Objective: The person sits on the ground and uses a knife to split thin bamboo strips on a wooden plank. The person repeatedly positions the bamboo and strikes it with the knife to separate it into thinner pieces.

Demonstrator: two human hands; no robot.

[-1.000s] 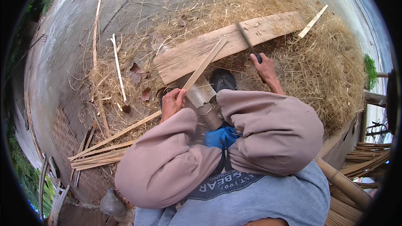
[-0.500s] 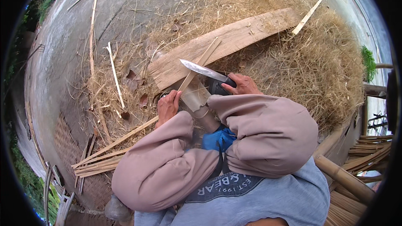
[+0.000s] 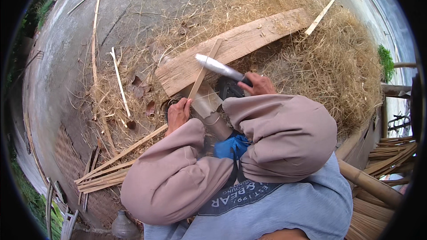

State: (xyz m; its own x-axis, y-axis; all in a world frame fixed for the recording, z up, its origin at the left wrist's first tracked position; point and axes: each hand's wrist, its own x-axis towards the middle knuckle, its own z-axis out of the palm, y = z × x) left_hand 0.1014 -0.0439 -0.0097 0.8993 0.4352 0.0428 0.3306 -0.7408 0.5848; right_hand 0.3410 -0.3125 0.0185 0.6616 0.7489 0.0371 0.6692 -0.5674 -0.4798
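Note:
My left hand (image 3: 179, 114) grips a pale, thin bamboo strip (image 3: 197, 84), which slants up over the near left end of a broad wooden board (image 3: 255, 38). Its other end seems to run back from my hand toward the lower left, past my sleeve-like pink-brown trouser leg. In my right hand (image 3: 260, 84) is a knife (image 3: 219, 67) with a dark handle. The blade points left across the strip, above the board, and is blurred by motion. Whether blade and strip touch, I cannot tell.
Several split strips (image 3: 106, 180) lie at the lower left. A heap of curly shavings (image 3: 338, 71) spreads right of the board. Loose strips (image 3: 120, 82) rest on the ground at left. A blue cloth or bag (image 3: 231, 146) sits between my knees; a bamboo pole (image 3: 369, 182) stands at right.
The knife has lifted slightly and its blade has turned to a steeper slant, now blurred. My right hand has shifted a little upward. My left hand keeps its hold on the strip.

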